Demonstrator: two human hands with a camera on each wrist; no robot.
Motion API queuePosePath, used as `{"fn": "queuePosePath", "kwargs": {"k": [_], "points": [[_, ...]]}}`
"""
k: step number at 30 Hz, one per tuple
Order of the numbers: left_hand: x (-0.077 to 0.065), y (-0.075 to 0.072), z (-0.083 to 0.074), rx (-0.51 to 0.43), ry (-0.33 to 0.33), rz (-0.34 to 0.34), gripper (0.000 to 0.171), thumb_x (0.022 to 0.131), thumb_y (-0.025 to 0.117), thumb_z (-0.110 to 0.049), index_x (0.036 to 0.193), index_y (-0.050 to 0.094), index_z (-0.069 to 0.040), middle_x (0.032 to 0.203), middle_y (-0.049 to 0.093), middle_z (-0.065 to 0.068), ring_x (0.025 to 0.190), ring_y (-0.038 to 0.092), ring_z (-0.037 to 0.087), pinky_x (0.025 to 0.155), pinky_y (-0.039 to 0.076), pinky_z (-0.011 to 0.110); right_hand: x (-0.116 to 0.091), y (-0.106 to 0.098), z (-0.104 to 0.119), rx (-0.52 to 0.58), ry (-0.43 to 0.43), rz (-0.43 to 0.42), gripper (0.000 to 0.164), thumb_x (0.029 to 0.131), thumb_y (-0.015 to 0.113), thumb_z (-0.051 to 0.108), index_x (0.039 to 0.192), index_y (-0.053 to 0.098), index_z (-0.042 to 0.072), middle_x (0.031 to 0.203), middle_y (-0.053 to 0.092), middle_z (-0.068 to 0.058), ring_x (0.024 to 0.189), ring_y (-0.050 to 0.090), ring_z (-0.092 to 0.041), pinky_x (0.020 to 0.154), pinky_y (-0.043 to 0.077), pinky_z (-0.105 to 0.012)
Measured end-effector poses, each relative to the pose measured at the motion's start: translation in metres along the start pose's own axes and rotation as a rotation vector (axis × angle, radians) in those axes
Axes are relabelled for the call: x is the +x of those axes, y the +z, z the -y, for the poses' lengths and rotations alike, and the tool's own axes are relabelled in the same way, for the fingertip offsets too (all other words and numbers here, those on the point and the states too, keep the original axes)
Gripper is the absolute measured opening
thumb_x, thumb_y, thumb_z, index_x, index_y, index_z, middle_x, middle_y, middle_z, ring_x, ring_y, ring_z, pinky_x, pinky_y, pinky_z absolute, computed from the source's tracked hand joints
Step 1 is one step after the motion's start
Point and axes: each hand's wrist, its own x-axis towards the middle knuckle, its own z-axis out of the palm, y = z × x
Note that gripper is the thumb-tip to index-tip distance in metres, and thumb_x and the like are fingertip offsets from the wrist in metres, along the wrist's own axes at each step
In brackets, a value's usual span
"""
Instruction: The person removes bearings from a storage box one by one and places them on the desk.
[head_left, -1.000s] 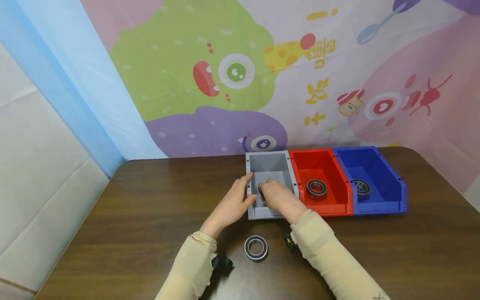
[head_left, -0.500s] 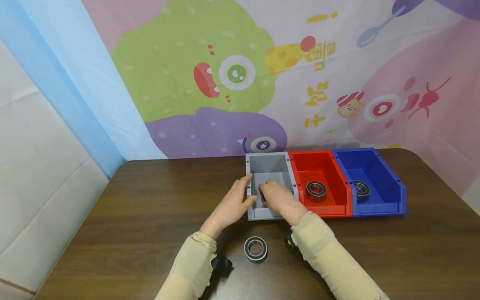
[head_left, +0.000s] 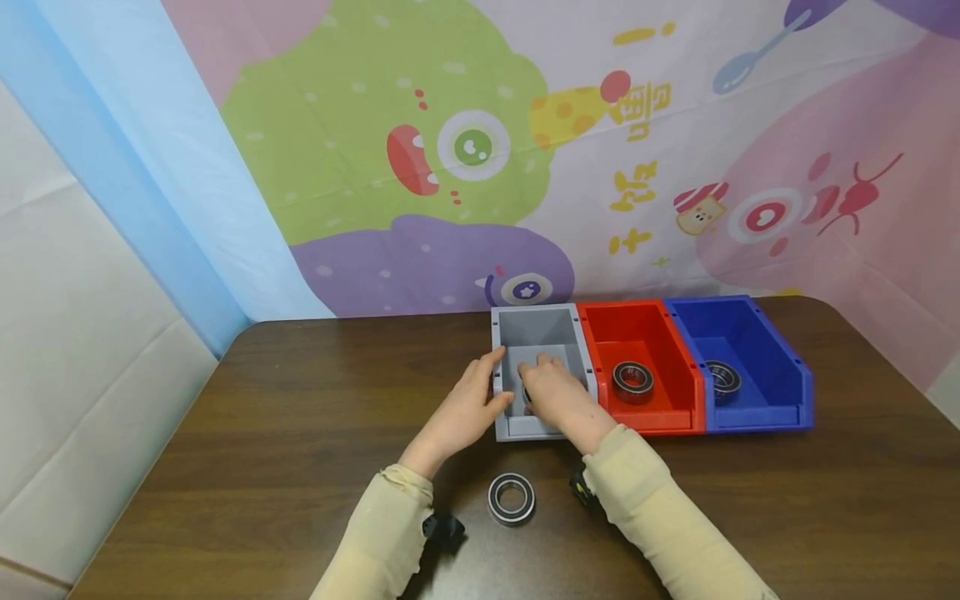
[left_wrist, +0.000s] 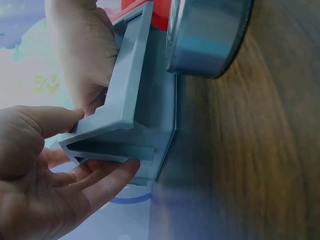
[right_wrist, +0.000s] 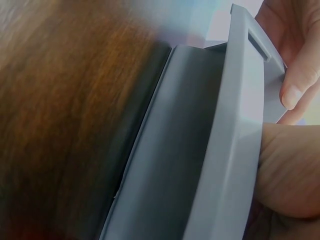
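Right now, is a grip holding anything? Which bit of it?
The left grip holds the gray bin by its left wall. The right grip is inside it, at a mostly hidden ring; I can't tell if that's held.

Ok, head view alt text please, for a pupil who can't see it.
A right hand reaches into a gray bin, mostly hiding a dark object; the left hand grips the bin's left side. To the right, a red bin and a blue bin each hold a bearing; another bearing lies on the table in front.
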Motion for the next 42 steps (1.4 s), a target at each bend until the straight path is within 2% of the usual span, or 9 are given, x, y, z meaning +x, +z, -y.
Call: {"fn": "queuePosePath", "kwargs": {"k": [9,14,22,34,42], "points": [[-0.0006,-0.0008,-0.0016,0.0,0.007,-0.003,0.062,0.091,0.055,-0.019,0.142,0.025,-0.004,0.127,0.042,0.018,0.101,0.047,0.024,0.091,0.039,0.04,-0.0018,0.0005,0.0007,0.0,0.008,-0.031,0.046,0.075,0.074,0.016,0.114,0.055,0.0,0.106,0.05,-0.024,0.095,0.048,-0.036,0.077,0.049,-0.044],[-0.0009,-0.0007,-0.0019,-0.009,0.01,-0.011,0.061,0.09,0.055,-0.017,0.142,0.026,-0.003,0.129,0.042,0.019,0.106,0.047,0.025,0.094,0.038,0.041,-0.0024,0.0012,0.0008,0.0,0.013,-0.054,0.048,0.075,0.074,0.016,0.115,0.054,0.0,0.109,0.048,-0.024,0.099,0.047,-0.036,0.073,0.051,-0.045],[-0.0012,-0.0009,-0.0018,-0.016,-0.001,-0.014,0.061,0.09,0.056,-0.018,0.142,0.026,-0.005,0.129,0.042,0.018,0.109,0.047,0.026,0.095,0.038,0.042,-0.0051,0.0044,0.001,-0.045,0.014,-0.169,0.049,0.072,0.076,0.018,0.112,0.055,0.0,0.109,0.046,-0.024,0.098,0.047,-0.038,0.063,0.052,-0.045],[0.0002,-0.0009,-0.0003,-0.011,-0.011,0.002,0.062,0.091,0.055,-0.02,0.143,0.025,-0.006,0.135,0.038,0.017,0.122,0.041,0.026,0.1,0.034,0.043,-0.0061,0.0044,0.0,-0.01,0.037,-0.185,0.045,0.075,0.072,0.015,0.113,0.054,0.0,0.107,0.046,-0.024,0.089,0.05,-0.037,0.065,0.051,-0.044],[-0.0002,-0.0004,-0.0001,-0.005,-0.008,-0.007,0.061,0.091,0.055,-0.02,0.143,0.025,-0.006,0.132,0.04,0.017,0.118,0.044,0.026,0.098,0.036,0.042,-0.0083,0.0034,-0.0026,0.124,0.052,-0.161,0.039,0.078,0.07,0.009,0.111,0.054,-0.002,0.104,0.047,-0.024,0.092,0.051,-0.036,0.08,0.047,-0.044]]}}
